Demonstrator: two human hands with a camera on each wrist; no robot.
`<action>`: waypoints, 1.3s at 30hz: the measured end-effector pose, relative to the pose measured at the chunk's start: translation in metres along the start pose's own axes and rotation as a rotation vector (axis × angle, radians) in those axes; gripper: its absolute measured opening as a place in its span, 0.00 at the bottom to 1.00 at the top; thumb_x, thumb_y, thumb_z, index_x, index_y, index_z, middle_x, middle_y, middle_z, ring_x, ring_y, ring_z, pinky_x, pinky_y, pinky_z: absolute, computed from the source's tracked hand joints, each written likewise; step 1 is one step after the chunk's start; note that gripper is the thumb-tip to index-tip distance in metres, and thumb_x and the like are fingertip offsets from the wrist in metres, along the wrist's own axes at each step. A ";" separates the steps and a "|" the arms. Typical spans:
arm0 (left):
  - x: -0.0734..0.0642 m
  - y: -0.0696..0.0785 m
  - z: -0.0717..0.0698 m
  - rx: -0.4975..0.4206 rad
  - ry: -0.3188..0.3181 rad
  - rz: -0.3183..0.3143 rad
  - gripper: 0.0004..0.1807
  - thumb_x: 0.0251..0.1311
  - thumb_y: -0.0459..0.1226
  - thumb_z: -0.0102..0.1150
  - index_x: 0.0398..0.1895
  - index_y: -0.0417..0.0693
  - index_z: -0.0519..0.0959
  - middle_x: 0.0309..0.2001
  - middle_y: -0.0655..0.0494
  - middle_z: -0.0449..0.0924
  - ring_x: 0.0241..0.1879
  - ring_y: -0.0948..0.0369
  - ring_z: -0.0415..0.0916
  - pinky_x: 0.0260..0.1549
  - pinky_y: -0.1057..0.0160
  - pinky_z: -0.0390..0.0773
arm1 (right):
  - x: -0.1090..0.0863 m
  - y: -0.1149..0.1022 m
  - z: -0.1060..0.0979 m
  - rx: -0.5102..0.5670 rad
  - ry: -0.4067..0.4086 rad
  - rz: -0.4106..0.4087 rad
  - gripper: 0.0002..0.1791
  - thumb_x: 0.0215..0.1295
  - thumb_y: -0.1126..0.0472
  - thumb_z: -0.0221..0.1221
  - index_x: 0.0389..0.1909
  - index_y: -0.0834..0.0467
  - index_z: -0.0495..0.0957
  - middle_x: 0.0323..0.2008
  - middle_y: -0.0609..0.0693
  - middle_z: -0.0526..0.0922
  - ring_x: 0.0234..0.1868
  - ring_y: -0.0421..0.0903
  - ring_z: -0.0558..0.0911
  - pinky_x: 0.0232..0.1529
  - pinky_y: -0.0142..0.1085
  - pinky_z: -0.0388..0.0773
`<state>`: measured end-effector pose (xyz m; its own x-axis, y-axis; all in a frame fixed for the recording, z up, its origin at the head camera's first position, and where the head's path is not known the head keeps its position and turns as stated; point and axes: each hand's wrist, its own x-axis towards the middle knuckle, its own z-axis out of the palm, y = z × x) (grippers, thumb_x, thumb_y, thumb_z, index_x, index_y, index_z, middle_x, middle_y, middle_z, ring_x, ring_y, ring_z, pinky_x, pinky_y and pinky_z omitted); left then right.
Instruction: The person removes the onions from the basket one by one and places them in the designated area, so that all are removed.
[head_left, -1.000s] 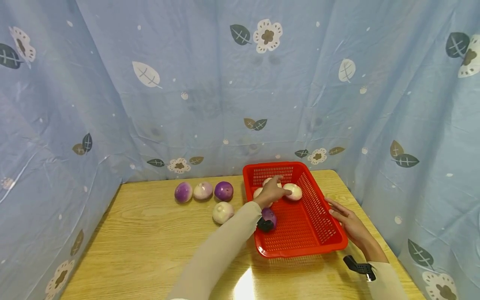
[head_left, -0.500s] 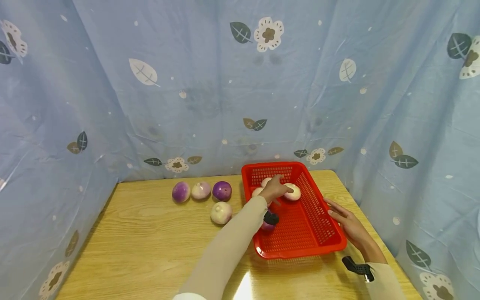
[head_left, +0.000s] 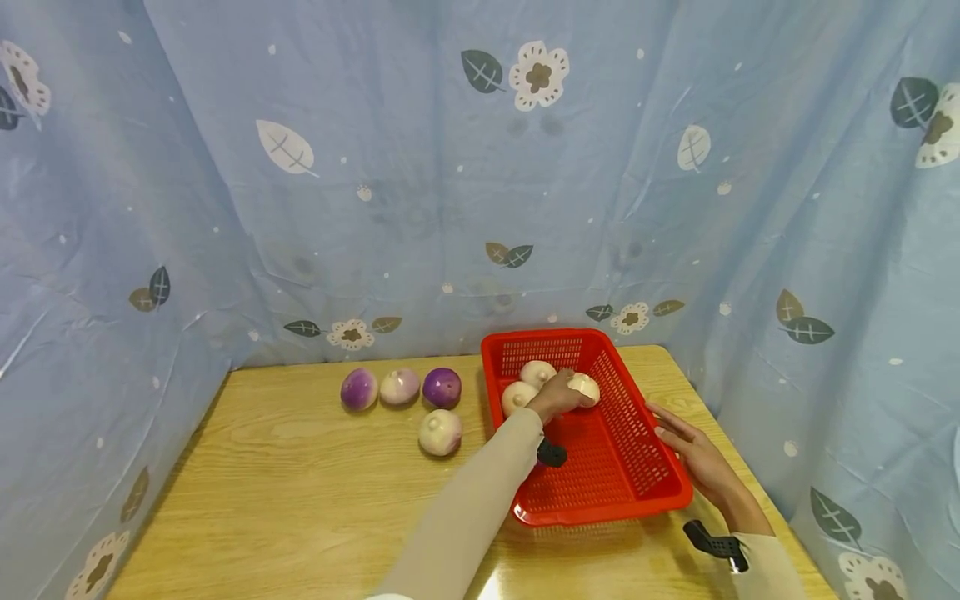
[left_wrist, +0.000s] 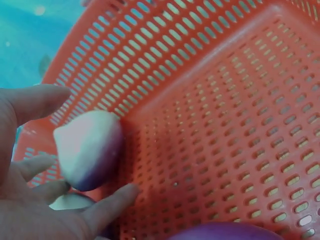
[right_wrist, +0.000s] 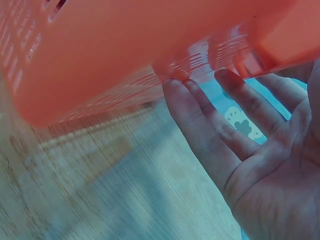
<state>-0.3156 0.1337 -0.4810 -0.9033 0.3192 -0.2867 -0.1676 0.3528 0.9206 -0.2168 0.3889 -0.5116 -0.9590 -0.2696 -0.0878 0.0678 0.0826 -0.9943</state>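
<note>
My left hand (head_left: pixel 558 396) reaches into the red plastic basket (head_left: pixel 570 516), beside a purple-and-white turnip (head_left: pixel 584 388) on the right. In the left wrist view, its spread fingers (left_wrist: pixel 111 207) stand around a turnip (left_wrist: pixel 91 150), with a gap showing to the thumb. Two more pale turnips sit left of this hand, the rear turnip (head_left: pixel 537 372) and the nearer turnip (head_left: pixel 517 397). A purple turnip (left_wrist: pixel 225 233) lies lower in the basket, mostly hidden by my wrist in the head view. My right hand (head_left: pixel 696 454) rests extended fingertips against the basket's right outer side, beneath its rim.
Left of the basket, a row of three turnips (head_left: pixel 400 387) lies at the back of the wooden table (head_left: pixel 300 492). One pale turnip (head_left: pixel 440 432) lies in front of them. A blue patterned curtain (head_left: pixel 420 208) encloses the back and sides.
My left hand has shifted slightly right and down inside the basket, uncovering the two pale turnips on its left. The right hand stays at the basket's side.
</note>
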 end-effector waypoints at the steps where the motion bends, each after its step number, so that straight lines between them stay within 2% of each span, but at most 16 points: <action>1: 0.001 -0.002 0.001 0.003 0.009 -0.004 0.41 0.56 0.38 0.68 0.73 0.49 0.62 0.66 0.46 0.70 0.59 0.47 0.73 0.54 0.42 0.77 | 0.000 0.001 0.000 0.002 -0.003 -0.001 0.33 0.79 0.57 0.45 0.78 0.55 0.45 0.58 0.29 0.75 0.52 0.35 0.81 0.48 0.37 0.84; 4: 0.002 -0.003 0.002 0.031 0.024 0.004 0.41 0.56 0.39 0.68 0.73 0.48 0.62 0.71 0.46 0.64 0.63 0.47 0.70 0.53 0.45 0.78 | -0.001 0.003 -0.001 0.004 -0.008 -0.009 0.32 0.79 0.58 0.44 0.78 0.55 0.45 0.58 0.29 0.75 0.52 0.35 0.81 0.48 0.37 0.84; 8: 0.001 -0.001 0.002 0.107 0.055 -0.008 0.38 0.57 0.41 0.67 0.72 0.46 0.65 0.75 0.44 0.57 0.72 0.48 0.60 0.62 0.49 0.72 | -0.001 0.004 -0.002 0.011 -0.008 -0.011 0.32 0.79 0.58 0.44 0.78 0.54 0.46 0.58 0.30 0.76 0.52 0.35 0.82 0.47 0.37 0.84; 11: 0.000 0.000 0.005 0.168 0.083 -0.011 0.36 0.56 0.41 0.68 0.69 0.44 0.69 0.73 0.41 0.59 0.73 0.49 0.58 0.66 0.52 0.68 | 0.000 0.004 -0.003 0.010 -0.006 -0.008 0.32 0.79 0.57 0.45 0.78 0.53 0.46 0.57 0.30 0.76 0.52 0.35 0.82 0.48 0.37 0.84; 13: -0.001 -0.001 0.006 0.193 0.089 0.003 0.35 0.54 0.40 0.69 0.67 0.43 0.71 0.71 0.41 0.62 0.70 0.49 0.61 0.63 0.53 0.71 | 0.000 0.004 -0.003 0.006 -0.006 -0.007 0.32 0.79 0.57 0.45 0.78 0.54 0.46 0.57 0.30 0.76 0.52 0.35 0.82 0.48 0.37 0.84; 16: -0.003 -0.002 0.008 0.190 0.058 0.011 0.34 0.54 0.39 0.69 0.65 0.43 0.71 0.65 0.43 0.70 0.54 0.51 0.73 0.51 0.54 0.77 | 0.001 0.005 -0.003 -0.004 0.002 -0.006 0.32 0.79 0.57 0.45 0.78 0.54 0.46 0.57 0.30 0.76 0.52 0.35 0.82 0.48 0.38 0.84; 18: -0.004 -0.003 0.010 0.163 0.022 0.004 0.34 0.54 0.38 0.69 0.65 0.43 0.70 0.61 0.44 0.74 0.42 0.54 0.75 0.45 0.53 0.79 | 0.002 0.005 -0.002 -0.010 0.007 -0.004 0.32 0.79 0.57 0.45 0.78 0.54 0.46 0.57 0.30 0.75 0.52 0.35 0.82 0.48 0.38 0.84; 20: -0.005 -0.005 0.012 0.135 -0.006 -0.009 0.34 0.55 0.36 0.69 0.66 0.43 0.68 0.58 0.46 0.76 0.35 0.56 0.73 0.42 0.51 0.81 | 0.002 0.005 -0.002 -0.012 0.011 -0.002 0.32 0.78 0.56 0.45 0.78 0.54 0.47 0.57 0.29 0.75 0.52 0.35 0.82 0.48 0.38 0.84; 23: -0.006 -0.006 0.016 0.131 -0.018 -0.013 0.35 0.55 0.36 0.70 0.67 0.45 0.68 0.57 0.48 0.76 0.39 0.57 0.76 0.44 0.49 0.82 | 0.003 0.006 -0.002 -0.013 0.005 0.001 0.32 0.78 0.56 0.45 0.78 0.53 0.47 0.58 0.28 0.75 0.53 0.35 0.82 0.49 0.38 0.84; 26: -0.006 -0.006 0.020 0.151 -0.013 -0.007 0.34 0.54 0.37 0.70 0.65 0.47 0.70 0.58 0.50 0.76 0.42 0.57 0.76 0.44 0.51 0.81 | 0.003 0.006 -0.003 -0.007 0.007 -0.003 0.32 0.79 0.57 0.45 0.78 0.55 0.47 0.57 0.28 0.75 0.52 0.35 0.82 0.48 0.38 0.84; 34: -0.007 -0.005 0.022 0.174 -0.003 0.030 0.24 0.52 0.37 0.71 0.53 0.47 0.75 0.43 0.55 0.78 0.28 0.61 0.68 0.28 0.64 0.71 | 0.004 0.006 -0.005 0.039 -0.027 -0.027 0.32 0.79 0.58 0.44 0.78 0.55 0.47 0.57 0.30 0.77 0.52 0.37 0.83 0.47 0.40 0.84; 37: -0.010 -0.001 0.022 0.167 -0.002 0.063 0.24 0.52 0.38 0.71 0.53 0.47 0.76 0.43 0.56 0.78 0.27 0.62 0.67 0.27 0.65 0.70 | 0.004 0.008 -0.005 0.040 -0.021 -0.033 0.31 0.79 0.59 0.44 0.78 0.54 0.49 0.57 0.31 0.78 0.51 0.37 0.83 0.47 0.40 0.84; 39: -0.012 0.002 0.021 0.172 -0.003 0.091 0.26 0.53 0.39 0.71 0.56 0.48 0.75 0.47 0.55 0.79 0.29 0.62 0.68 0.27 0.65 0.70 | 0.004 0.008 -0.005 0.031 -0.011 -0.035 0.30 0.79 0.58 0.44 0.78 0.53 0.49 0.56 0.31 0.78 0.51 0.36 0.83 0.47 0.39 0.84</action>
<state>-0.2969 0.1489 -0.4813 -0.9105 0.3590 -0.2051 -0.0149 0.4672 0.8840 -0.2219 0.3931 -0.5196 -0.9579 -0.2822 -0.0531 0.0427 0.0428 -0.9982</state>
